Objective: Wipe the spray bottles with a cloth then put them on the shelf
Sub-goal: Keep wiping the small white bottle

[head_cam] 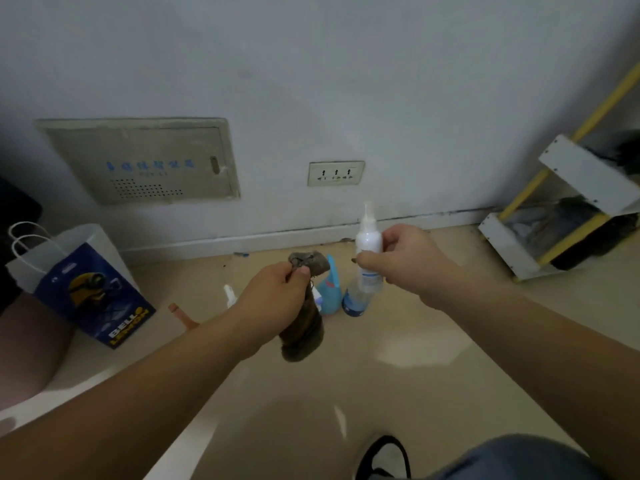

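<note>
Slim white plastic spray bottle (369, 239) was held upright above the beige tiled floor (398, 393), with the right hand (405, 258) curled round its middle. Just left of it, the left hand (277, 296) pinched a brown fuzzy cloth (304, 327), which hung down. On the floor behind stood a blue plastic bottle (330, 294) beside a clear blue-labelled bottle (353, 301). The white-and-yellow shelf rack (585, 174) stood well apart, far right.

Floor: glossy beige tiles (398, 375) under you, running to the baseboard (277, 239).
Bottles: a blue spray bottle (330, 294) and a clear bottle (351, 303) with a blue label stand just beside each other near the baseboard. A white sprayer top (228, 294) shows to their left, its body hidden.
Bag: a paper bag (86, 289) stands upright at your left.
Shelf: a white-and-yellow shelf (505, 244) stands at your right by the wall, with dark things on its tiers.
Shoe: your black-and-white shoe (384, 457) rests on the tiles.
</note>
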The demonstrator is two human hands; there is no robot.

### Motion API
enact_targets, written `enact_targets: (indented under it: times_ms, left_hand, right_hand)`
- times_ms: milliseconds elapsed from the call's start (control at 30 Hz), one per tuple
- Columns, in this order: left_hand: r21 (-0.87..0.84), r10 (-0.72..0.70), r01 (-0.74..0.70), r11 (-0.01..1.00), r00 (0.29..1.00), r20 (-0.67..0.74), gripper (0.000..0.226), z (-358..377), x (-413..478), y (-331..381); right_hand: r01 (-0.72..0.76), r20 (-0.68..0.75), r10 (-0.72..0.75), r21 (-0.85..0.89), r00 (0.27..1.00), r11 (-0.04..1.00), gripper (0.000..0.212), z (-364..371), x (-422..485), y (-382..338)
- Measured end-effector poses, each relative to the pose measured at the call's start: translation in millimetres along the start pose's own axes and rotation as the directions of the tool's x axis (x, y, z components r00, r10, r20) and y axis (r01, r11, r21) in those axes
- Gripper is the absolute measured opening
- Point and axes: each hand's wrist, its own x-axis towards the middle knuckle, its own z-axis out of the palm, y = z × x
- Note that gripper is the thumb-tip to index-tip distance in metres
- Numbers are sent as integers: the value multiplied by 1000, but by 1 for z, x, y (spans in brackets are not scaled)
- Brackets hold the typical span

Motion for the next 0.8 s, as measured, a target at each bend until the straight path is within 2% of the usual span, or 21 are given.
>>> enact_targets:
  times_ms: [100,233,433,667,733,800]
  left_hand:
    - [-67,-104,106,992,994,40,37,33,22,-9]
    - [-59,-208,215,975,973,102,35,89,51,-34]
    - [-99,-294,312,945,942,161,32,159,106,-64]
    - [-231,-289,299,926,954,75,35,200,153,-85]
    - [-241,-297,308,920,951,82,35,205,158,-86]
    - [-239,-302,316,918,949,91,35,210,161,-89]
  right_hand:
    - [-78,-5,78,-56,997,995,29,-4,14,58]
    - [-271,-76,274,48,959,961,27,15,35,150]
    - [-407,-67,419,145,905,902,32,49,100,249]
    - [-417,-72,437,199,896,887,35,88,161,311]
    - [-429,-25,437,154,899,890,37,91,169,316]
    - [-466,90,461,42,883,884,43,84,175,315]
